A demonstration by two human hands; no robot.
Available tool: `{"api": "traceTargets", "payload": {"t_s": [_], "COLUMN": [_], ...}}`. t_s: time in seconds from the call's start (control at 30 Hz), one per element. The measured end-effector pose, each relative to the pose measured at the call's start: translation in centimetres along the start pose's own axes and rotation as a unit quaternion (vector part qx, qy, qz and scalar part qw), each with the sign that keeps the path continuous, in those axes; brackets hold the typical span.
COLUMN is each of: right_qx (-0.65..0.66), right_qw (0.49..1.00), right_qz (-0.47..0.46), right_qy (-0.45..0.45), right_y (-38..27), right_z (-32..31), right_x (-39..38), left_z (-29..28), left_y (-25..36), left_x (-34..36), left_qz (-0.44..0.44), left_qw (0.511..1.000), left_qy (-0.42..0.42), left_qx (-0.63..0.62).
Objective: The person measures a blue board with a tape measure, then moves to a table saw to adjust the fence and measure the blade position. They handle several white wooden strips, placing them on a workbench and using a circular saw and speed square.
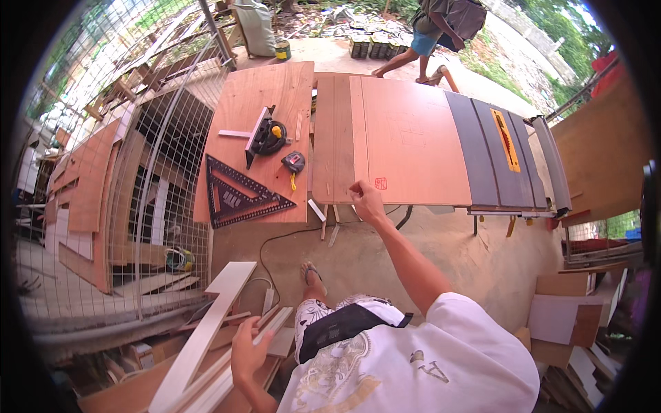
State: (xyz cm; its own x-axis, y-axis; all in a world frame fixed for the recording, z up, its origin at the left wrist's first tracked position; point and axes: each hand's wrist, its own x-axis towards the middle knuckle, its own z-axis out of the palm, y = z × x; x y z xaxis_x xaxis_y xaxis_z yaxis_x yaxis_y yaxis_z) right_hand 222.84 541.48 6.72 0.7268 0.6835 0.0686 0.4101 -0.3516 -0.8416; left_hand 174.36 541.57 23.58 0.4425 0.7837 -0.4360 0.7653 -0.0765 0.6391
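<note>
My right hand (367,204) is over the near edge of a reddish wooden worktop (413,138), its fingers curled together. Whatever it may hold is too small to make out. Down at the lower left, my left hand (250,352) hangs beside pale wood strips (274,323), fingers apart and seemingly gripping nothing. A red drawn mark (381,184) shows on the worktop right of my right hand. On the plywood board (275,89) to its left lie a black triangular square (237,196), a tape measure (293,162) and a black mitre gauge (267,138).
The worktop adjoins a dark table saw (485,148) with a yellow blade insert (506,141). A wire mesh fence (165,186) stands left. Long pale boards (200,337) lean at lower left, and offcuts (585,365) are piled lower right. Beyond the worktop, another person (434,34) walks with a bag.
</note>
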Motion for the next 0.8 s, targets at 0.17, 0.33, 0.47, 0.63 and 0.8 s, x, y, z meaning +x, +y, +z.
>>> {"api": "traceTargets", "payload": {"t_s": [0.17,0.33,0.47,0.63,0.8], "right_qx": [-0.064,-0.260,-0.372,-0.137,-0.122], "right_qw": [0.998,0.960,0.912,0.881,0.984], "right_qz": [0.012,-0.099,-0.139,-0.231,0.004], "right_qy": [0.012,-0.012,-0.108,-0.389,-0.126], "right_y": [-0.4,-0.6,-0.6,-4.4,-7.9], "right_z": [3.8,7.7,10.2,3.5,4.3], "right_x": [6.9,9.0,5.9,-4.3,0.3], "left_z": [-5.5,-11.9,-13.1,-12.3,-5.4], "left_y": [-8.4,-9.6,2.1,13.6,13.2], "left_x": [2.7,13.4,27.6,39.3,52.8], "left_qz": [-0.119,-0.044,0.128,0.243,0.213], "left_qw": [0.986,0.976,0.980,0.968,0.951], "left_qy": [-0.013,-0.127,0.005,0.046,0.214], "left_qx": [0.118,0.170,0.155,-0.035,0.071]}}
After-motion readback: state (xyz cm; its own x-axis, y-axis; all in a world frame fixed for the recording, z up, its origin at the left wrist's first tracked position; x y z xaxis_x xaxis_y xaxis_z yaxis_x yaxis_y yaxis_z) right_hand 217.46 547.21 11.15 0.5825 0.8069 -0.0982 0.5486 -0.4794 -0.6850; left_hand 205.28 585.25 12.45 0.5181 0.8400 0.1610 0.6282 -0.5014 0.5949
